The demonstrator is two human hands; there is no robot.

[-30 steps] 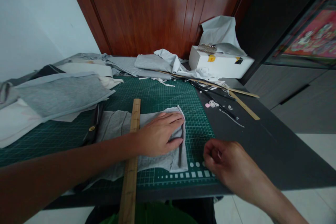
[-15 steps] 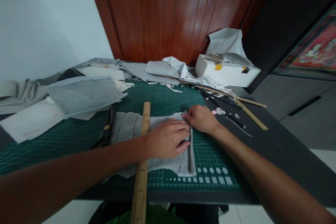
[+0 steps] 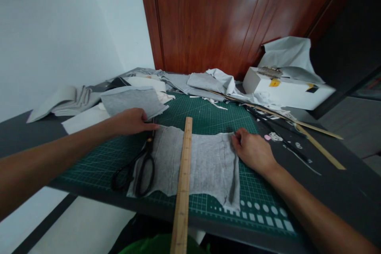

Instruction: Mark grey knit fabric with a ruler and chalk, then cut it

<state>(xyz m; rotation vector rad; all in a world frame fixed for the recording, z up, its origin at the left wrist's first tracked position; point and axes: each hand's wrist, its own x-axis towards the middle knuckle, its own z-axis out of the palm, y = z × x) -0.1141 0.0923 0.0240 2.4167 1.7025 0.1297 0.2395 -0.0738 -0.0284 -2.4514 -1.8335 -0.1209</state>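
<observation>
A piece of grey cloth lies spread flat on the green cutting mat, near the front edge of the dark table. The person's right hand rests at the cloth's far right corner, its fingers curled in and pinching the edge there, by a dark line that runs down that side of the fabric. The left hand is well apart from it, at the cloth's far left corner, lying low with the fingers stretched out together and the tips pressed down near the edge; whether they actually grip the cloth I cannot tell. A wooden ruler lies straight across the middle of the cloth, between the two hands, its near end sticking out past the table edge. Black scissors lie on the mat just below the left hand, the handles toward the front and partly on top of the cloth's left side. Behind the left hand sits a stack of folded grey and white fabric, and more crumpled pieces are piled at the back of the mat. A white box stands at the far right against the reddish wooden door, with long wooden strips lying slantwise on the bare table in front of it.
</observation>
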